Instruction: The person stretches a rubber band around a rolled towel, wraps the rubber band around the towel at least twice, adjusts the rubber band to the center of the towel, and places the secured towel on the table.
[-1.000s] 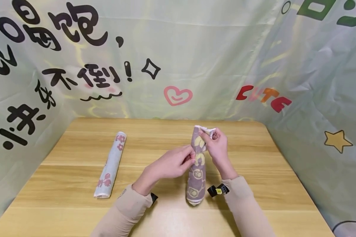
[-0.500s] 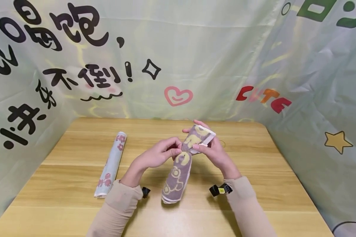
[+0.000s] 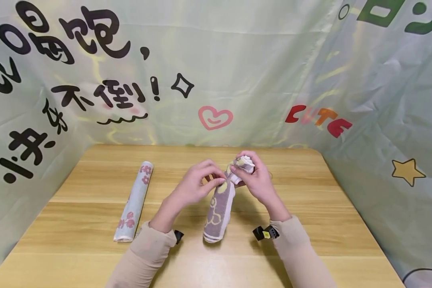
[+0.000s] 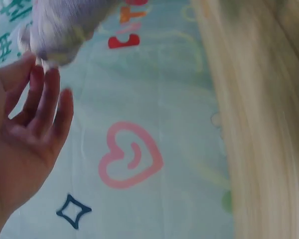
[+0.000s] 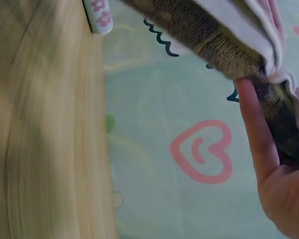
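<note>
A rolled purple-brown towel (image 3: 217, 212) with yellow figures stands tilted, its near end on the wooden table (image 3: 309, 200). My right hand (image 3: 257, 182) grips its raised far end, where a white edge is folded over. My left hand (image 3: 198, 186) pinches the towel just below that with its fingertips. In the left wrist view the left hand (image 4: 25, 134) reaches up to the towel's end (image 4: 60, 25). In the right wrist view the towel (image 5: 214, 35) lies across the right hand (image 5: 284, 189), a finger laid over it.
A light blue rolled towel (image 3: 135, 202) with pink flowers lies on the left side of the table, also seen in the right wrist view (image 5: 100, 15). Printed green fabric walls (image 3: 237, 80) close in the table at the back and both sides.
The far end of the purple towel has been folded down and bunched in my right hand. Both hands have come closer together, and the towel stands steeper than half a second ago.
</note>
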The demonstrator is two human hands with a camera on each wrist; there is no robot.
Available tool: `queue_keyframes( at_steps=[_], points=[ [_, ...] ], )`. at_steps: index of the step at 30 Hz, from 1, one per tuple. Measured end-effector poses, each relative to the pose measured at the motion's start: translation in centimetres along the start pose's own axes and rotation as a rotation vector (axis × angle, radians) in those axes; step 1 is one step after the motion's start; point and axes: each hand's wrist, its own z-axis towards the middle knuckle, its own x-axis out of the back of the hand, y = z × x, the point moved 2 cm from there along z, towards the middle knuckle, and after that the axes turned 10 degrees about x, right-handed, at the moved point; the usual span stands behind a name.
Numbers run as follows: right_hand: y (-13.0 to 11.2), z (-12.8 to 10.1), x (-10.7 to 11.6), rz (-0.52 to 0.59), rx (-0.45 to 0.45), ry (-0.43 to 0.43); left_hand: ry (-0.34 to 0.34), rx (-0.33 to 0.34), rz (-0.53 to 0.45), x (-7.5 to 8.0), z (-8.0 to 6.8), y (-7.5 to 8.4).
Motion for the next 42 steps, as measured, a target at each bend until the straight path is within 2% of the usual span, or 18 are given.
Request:
queue_keyframes(
  at_steps=[2,5,10,13,16,20,23,28,35,38,42],
  points=[
    [-0.1,0.0,0.0,-0.020,-0.012,0.007,0.069,-0.091,0.097,-0.4,0.0,0.3],
    [-0.2,0.0,-0.1,-0.063,-0.017,0.016,0.144,-0.185,0.232,-0.8,0.0,0.4],
    [-0.1,-0.1,-0.3,-0.098,-0.047,0.028,0.180,-0.249,0.319,-0.8,-0.1,0.3],
    [-0.3,-0.2,-0.5,-0.089,-0.066,0.058,0.152,-0.232,0.322,-0.7,-0.1,0.2],
    [-0.6,-0.3,-0.8,-0.115,-0.053,0.092,0.072,-0.181,0.298,-0.7,0.0,0.3],
    [-0.6,-0.4,-1.0,-0.234,0.000,0.135,-0.064,-0.077,0.289,-1.0,-0.1,0.5],
    [-0.3,-0.4,-1.1,-0.313,0.012,0.159,-0.134,-0.015,0.320,-1.5,-0.3,0.6],
    [0.5,-0.2,-0.5,-0.345,-0.029,0.217,-0.182,0.013,0.333,-2.6,-0.5,0.7],
    [1.6,0.3,1.9,-0.310,-0.128,0.308,-0.293,0.012,0.231,-4.2,-0.7,1.2],
    [1.4,0.5,2.3,-0.276,-0.123,0.316,-0.286,0.027,0.203,-3.9,-0.5,1.1],
    [0.8,0.5,2.0,-0.227,-0.079,0.234,-0.267,0.047,0.115,-2.7,-0.3,0.7]
  ],
)
